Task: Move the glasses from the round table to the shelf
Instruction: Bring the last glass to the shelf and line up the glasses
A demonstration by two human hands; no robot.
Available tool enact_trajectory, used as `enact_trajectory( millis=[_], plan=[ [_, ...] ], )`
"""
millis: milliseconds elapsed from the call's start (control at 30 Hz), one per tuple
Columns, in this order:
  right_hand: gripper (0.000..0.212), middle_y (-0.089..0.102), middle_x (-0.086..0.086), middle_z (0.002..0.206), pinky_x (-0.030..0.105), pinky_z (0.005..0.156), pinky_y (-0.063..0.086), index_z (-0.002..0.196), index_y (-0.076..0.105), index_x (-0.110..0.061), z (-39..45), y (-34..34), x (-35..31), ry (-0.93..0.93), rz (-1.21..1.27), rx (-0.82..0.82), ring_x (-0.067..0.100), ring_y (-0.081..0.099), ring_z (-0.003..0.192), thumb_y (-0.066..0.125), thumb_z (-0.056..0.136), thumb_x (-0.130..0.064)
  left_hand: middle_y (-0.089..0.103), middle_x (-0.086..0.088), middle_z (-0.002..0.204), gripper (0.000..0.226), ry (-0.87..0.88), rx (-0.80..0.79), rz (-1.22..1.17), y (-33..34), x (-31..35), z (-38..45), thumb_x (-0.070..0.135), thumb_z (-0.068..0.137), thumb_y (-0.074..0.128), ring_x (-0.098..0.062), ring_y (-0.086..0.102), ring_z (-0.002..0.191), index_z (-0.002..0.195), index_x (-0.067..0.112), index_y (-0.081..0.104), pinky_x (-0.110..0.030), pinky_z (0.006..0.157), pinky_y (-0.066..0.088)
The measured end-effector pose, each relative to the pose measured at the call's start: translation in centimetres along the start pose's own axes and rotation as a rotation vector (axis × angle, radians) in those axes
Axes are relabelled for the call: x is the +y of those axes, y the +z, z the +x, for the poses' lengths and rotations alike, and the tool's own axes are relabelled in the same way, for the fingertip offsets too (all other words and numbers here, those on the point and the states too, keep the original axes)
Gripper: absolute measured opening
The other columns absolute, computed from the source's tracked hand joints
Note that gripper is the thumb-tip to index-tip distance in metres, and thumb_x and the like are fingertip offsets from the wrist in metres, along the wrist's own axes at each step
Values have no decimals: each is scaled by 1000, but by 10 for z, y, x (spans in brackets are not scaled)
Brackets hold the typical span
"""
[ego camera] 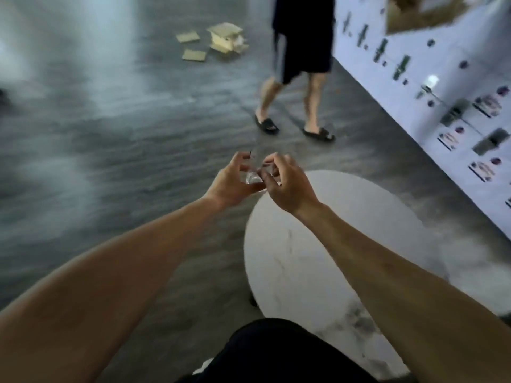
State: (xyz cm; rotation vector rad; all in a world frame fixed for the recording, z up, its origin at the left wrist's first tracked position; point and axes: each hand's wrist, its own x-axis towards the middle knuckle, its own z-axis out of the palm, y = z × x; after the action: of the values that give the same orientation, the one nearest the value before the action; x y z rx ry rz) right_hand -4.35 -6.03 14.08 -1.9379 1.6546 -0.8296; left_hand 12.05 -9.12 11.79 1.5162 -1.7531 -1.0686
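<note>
A pair of glasses [255, 176] with clear lenses and thin arms is held in the air between both hands, above the floor just past the far-left edge of the round white marble table [326, 258]. My left hand [232, 181] grips it from the left and my right hand [287, 183] pinches it from the right. The picture is blurred, so the frame's details are hard to make out. The white display wall with shelves [431, 87] runs along the right, carrying several dark glasses and small printed cards.
A person in black shorts and black slippers [301, 78] stands on the dark wood floor between me and the display wall's far end. Cardboard boxes and flat pieces [221, 40] lie on the floor further back. My dark-clothed knee [276, 352] is at the bottom.
</note>
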Motion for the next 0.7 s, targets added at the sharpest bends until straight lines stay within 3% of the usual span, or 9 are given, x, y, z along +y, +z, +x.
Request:
enact_trajectory(
  millis=[167,300,533,700],
  plan=[
    [25,58,10,114,49,80,56,117,53,-21,34,51,-134,-233,73,-75,25,63,89,57,97,-34,71,4,109,78,31,257,17,-145,-23,-50,51,62,84,-21,70,84,129,35,48,-42,88,55],
    [26,63,7,114,45,82,56,118,53,-19,50,89,-236,-398,139,-103,21,65,90,58,97,-32,72,9,101,79,40,446,56,-250,-40,-97,64,55,76,-15,69,86,125,45,46,-38,85,55],
    [20,65,0,101,28,72,53,113,52,-28,60,145,-379,-639,269,-152,9,65,82,60,96,-36,68,11,96,75,25,712,55,-381,-52,-173,43,65,88,-16,70,91,129,36,49,-47,83,58],
    [18,66,-1,101,32,76,55,110,51,-33,69,185,-454,-752,319,-249,9,66,85,58,96,-40,69,5,106,77,-32,830,117,-449,-65,-216,45,68,86,-17,72,83,134,34,48,-44,83,59]
  ],
)
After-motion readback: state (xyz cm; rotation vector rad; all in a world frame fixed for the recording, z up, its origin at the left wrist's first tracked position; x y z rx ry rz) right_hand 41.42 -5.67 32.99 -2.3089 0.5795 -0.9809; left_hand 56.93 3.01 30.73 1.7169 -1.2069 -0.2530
